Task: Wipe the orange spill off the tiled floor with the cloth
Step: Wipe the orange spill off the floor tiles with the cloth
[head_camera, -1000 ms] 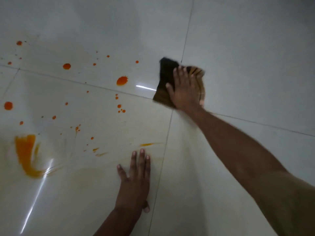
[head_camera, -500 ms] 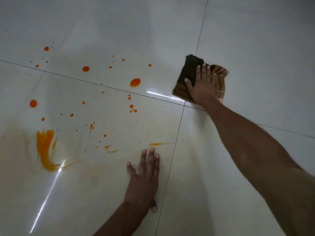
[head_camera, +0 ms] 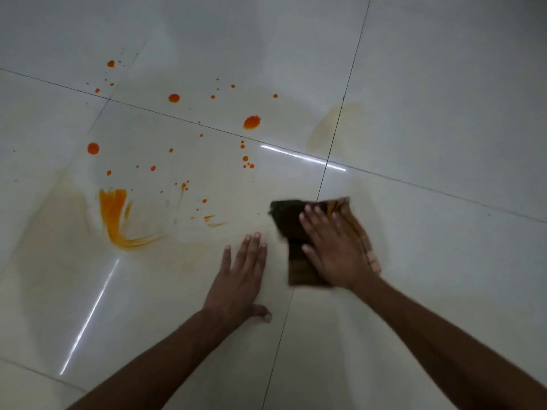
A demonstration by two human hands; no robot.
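Well, floor (head_camera: 444,84): glossy pale tiles lay under me, and their dark grout lines crossed at one point (head_camera: 325,164) just beyond my right fingertips.
Orange spill (head_camera: 112,214): it lay across the tiles to my left, well apart from the cloth. The thickest part was a curved smear that tailed off into fine streaks toward me.
Wiped patch (head_camera: 322,131): a faint yellowish film sat over the far grout line, beyond the crossing.
Cloth (head_camera: 291,223): it lay flat on the floor under my right hand and straddled the grout line that ran toward me. It was dark at the far left corner and striped brown elsewhere, and it looked blurred. I could read no writing on it.
Right hand (head_camera: 334,250): my palm was down on the cloth with the fingers straight and spread. It pressed the cloth and gripped nothing.
Left hand (head_camera: 239,276): it rested flat on bare tile just left of the cloth. The fingers were straight and close together, the thumb stuck out toward my right, and it held nothing.
Large splat (head_camera: 251,122): it sat just beyond the far grout line, between the smear and the wiped patch.
Round drops (head_camera: 93,148): these were scattered across the left tiles, with specks between them.
Small streaks (head_camera: 213,221): a few thin orange dashes lay just beyond my left fingertips.
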